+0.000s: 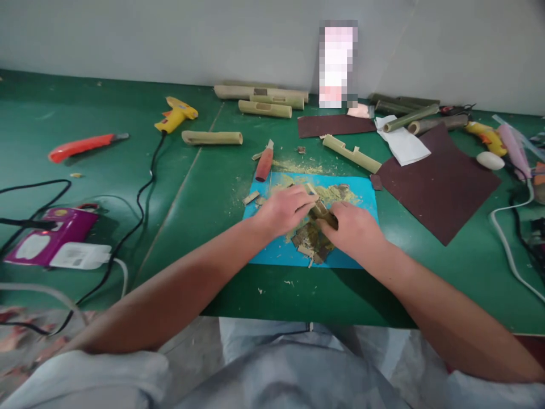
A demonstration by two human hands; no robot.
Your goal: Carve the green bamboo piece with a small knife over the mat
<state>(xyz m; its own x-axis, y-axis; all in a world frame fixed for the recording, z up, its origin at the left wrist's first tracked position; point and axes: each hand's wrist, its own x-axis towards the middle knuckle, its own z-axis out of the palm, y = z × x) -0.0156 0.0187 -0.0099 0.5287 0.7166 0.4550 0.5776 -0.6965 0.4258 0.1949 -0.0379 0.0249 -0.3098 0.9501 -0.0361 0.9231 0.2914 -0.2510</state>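
Note:
A short bamboo tube (322, 211) is held at a slant over a blue sheet (272, 253). Its near end sits in my right hand (357, 226), with the thumb and fingers wrapped round it. My left hand (286, 208) is closed at the tube's far end, fingertips pressed against it; whether a small piece is also under those fingers is hidden. Pale dust and a heap of brown and tan scraps (313, 241) cover the sheet around both hands. Just beyond the sheet lies a red-handled blade tool (264, 162).
Several bamboo tubes (264, 109) lie at the back, and one slotted piece (351, 153) lies right of centre. Brown sheets (440, 182) lie rightward. Leftward are a yellow glue gun (176, 116), a red cutter (83, 147), and a purple power strip (55, 233) with cables.

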